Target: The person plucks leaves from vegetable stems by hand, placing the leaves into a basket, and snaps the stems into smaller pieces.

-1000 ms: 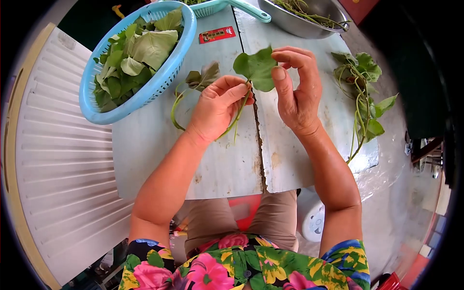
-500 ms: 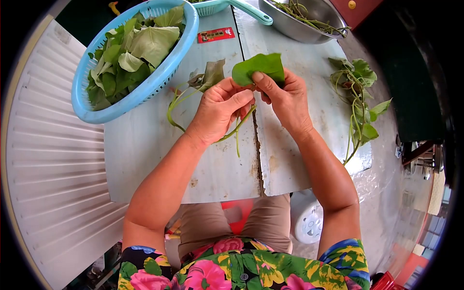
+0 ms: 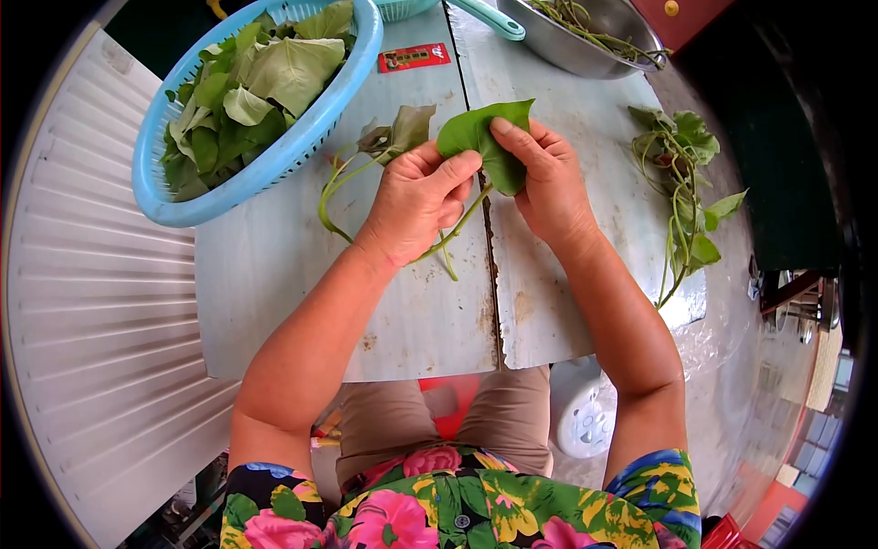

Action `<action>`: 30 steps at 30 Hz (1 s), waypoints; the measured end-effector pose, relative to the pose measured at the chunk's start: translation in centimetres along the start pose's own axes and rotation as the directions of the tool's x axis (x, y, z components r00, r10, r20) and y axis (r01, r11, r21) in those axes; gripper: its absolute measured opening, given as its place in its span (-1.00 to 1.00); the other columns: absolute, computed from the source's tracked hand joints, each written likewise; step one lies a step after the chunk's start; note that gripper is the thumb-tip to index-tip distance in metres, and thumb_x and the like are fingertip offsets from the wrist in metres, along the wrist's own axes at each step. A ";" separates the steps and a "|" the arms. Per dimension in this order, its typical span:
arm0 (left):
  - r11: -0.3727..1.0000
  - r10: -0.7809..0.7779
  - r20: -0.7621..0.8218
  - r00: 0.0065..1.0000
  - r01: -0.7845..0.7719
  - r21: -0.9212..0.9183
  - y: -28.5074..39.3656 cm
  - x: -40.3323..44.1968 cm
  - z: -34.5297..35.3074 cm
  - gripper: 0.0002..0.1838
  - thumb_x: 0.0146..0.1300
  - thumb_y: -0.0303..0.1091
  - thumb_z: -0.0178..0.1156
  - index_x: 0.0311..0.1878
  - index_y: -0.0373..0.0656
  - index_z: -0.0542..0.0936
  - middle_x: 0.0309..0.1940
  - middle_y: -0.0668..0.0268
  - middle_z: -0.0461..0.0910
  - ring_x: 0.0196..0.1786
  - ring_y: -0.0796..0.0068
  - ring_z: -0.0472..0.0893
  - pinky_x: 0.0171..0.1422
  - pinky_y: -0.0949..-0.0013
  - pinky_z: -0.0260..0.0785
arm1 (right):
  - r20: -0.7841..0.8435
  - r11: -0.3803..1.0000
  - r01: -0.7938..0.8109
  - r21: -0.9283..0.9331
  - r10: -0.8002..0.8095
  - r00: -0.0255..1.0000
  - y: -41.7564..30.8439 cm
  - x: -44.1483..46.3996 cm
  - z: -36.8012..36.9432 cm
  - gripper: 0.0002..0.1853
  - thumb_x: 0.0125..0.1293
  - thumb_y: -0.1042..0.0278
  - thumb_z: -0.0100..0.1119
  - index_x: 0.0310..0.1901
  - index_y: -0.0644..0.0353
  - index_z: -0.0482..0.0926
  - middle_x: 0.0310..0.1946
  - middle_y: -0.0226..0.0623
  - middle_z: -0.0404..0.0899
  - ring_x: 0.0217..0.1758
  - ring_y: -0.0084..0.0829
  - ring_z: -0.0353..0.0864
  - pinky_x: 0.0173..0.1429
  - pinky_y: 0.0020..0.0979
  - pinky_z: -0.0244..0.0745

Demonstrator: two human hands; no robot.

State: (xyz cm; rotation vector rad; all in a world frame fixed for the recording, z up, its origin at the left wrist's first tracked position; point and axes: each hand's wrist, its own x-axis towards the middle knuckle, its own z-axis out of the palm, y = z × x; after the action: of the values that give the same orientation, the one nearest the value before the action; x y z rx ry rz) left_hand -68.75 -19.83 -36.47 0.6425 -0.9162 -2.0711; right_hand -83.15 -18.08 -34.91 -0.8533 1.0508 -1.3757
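A broad green leaf (image 3: 485, 133) is stretched between my two hands above the table. My left hand (image 3: 412, 201) pinches its lower left part with thumb and fingers, while a green vine stem (image 3: 468, 220) runs under or through that hand. I cannot tell how firmly the stem is gripped. My right hand (image 3: 556, 183) grips the leaf's right side, thumb on top. Left of my left hand, a curved stem (image 3: 325, 209) and a greyish-green drooping leaf (image 3: 412, 128) rest over the table.
A blue plastic basket (image 3: 366, 64) full of leaves stands at upper left. A metal bowl (image 3: 585, 57) with stems is at upper right, beside a green strainer handle (image 3: 489, 18). A red packet (image 3: 413, 58) and a leafy vine (image 3: 681, 206) lie on the table (image 3: 430, 339).
My left thumb has moved up onto the leaf's lower edge. My right hand has shifted slightly right, and the leaf now hangs lower and more spread. The view has shifted a little.
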 end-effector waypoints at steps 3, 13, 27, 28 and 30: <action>1.000 -0.007 -0.006 1.000 0.007 0.010 0.0 0.0 0.0 -0.94 0.14 -0.35 0.14 -0.40 -0.08 0.50 -0.69 0.53 0.31 -0.74 0.83 0.08 -0.70 0.67 -0.13 | -0.033 0.992 -0.008 0.125 0.012 0.999 -0.1 0.3 -0.3 -0.83 0.20 0.29 0.08 -0.41 0.21 0.51 -0.53 -0.49 0.47 -0.52 -0.70 0.35 -0.47 -0.64 0.26; 1.000 -0.018 -0.009 1.000 0.018 0.003 0.1 0.1 0.0 -0.93 0.16 -0.34 0.12 -0.38 -0.09 0.50 -0.69 0.54 0.30 -0.75 0.83 0.05 -0.70 0.67 -0.13 | -0.163 0.981 0.020 0.192 0.012 0.987 -0.9 1.0 -1.3 -0.85 0.21 0.34 0.04 -0.45 0.20 0.47 -0.53 -0.44 0.45 -0.55 -0.67 0.37 -0.50 -0.59 0.30; 0.999 0.004 -0.028 1.000 -0.005 -0.034 0.3 0.1 0.0 -0.86 0.21 -0.33 0.01 -0.36 -0.16 0.50 -0.65 0.47 0.37 -0.74 0.80 0.11 -0.69 0.67 -0.09 | 0.258 0.494 0.673 -0.551 -0.665 0.700 -2.2 -0.7 -0.8 -0.71 0.11 0.17 0.06 -0.24 0.20 0.55 -0.14 -0.21 0.48 0.00 -0.36 0.32 0.06 -0.38 0.23; 0.999 0.005 -0.030 1.000 -0.006 -0.035 0.2 0.1 -0.1 -0.86 0.21 -0.33 0.01 -0.36 -0.16 0.50 -0.65 0.47 0.37 -0.74 0.80 0.11 -0.69 0.67 -0.09 | 0.370 0.329 0.724 -0.606 -0.689 0.623 -2.4 -0.7 -0.6 -0.69 0.04 0.20 0.17 -0.20 0.16 0.55 -0.11 -0.21 0.47 0.02 -0.34 0.33 0.08 -0.35 0.24; 0.997 -0.002 -0.010 1.000 0.001 -0.077 0.1 0.2 -0.3 -0.86 0.21 -0.36 -0.03 -0.35 -0.18 0.50 -0.64 0.45 0.38 -0.73 0.79 0.12 -0.69 0.66 -0.07 | 0.407 0.370 0.727 -0.578 -0.642 0.650 -2.2 -0.8 -0.1 -0.62 -0.13 0.31 0.30 -0.18 0.12 0.55 -0.10 -0.23 0.47 0.04 -0.29 0.34 0.11 -0.32 0.22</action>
State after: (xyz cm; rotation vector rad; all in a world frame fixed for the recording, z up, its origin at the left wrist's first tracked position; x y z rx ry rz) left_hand -68.62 -20.15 -36.62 0.6126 -0.8264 -2.0918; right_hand -83.91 -17.39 -32.85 -2.1517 1.1973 -1.5535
